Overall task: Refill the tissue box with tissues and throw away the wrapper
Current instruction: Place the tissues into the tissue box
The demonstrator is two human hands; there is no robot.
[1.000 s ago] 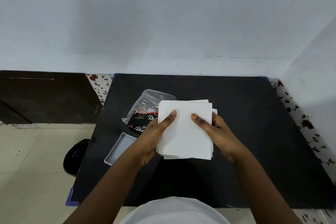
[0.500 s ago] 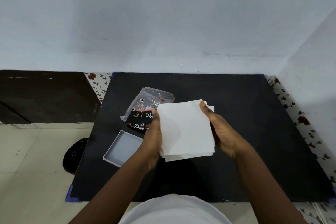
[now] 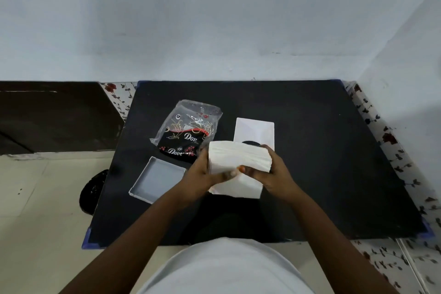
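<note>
I hold a thick stack of white tissues (image 3: pixel 238 157) above the middle of the black table (image 3: pixel 322 174). My left hand (image 3: pixel 202 172) grips the stack's left side and my right hand (image 3: pixel 272 172) grips its right side; the thumbs meet on its near face. Its far edge is tipped up, showing the layered sheets. Just behind the stack lies the white tissue box cover (image 3: pixel 254 132) with a dark oval opening, partly hidden. The grey box tray (image 3: pixel 156 179) lies open-side up at the left. The clear and black plastic wrapper (image 3: pixel 188 129) lies flat behind the tray.
A black bin bag (image 3: pixel 91 191) sits on the tiled floor left of the table. A dark wooden panel (image 3: pixel 55 117) stands at the far left. Pale walls close the back and right sides. Floral tiles (image 3: pixel 391 150) run along the table's right edge.
The stack was flat with its face toward me; both hands have tilted it so its far edge points up. The white box cover behind it has come into sight.
</note>
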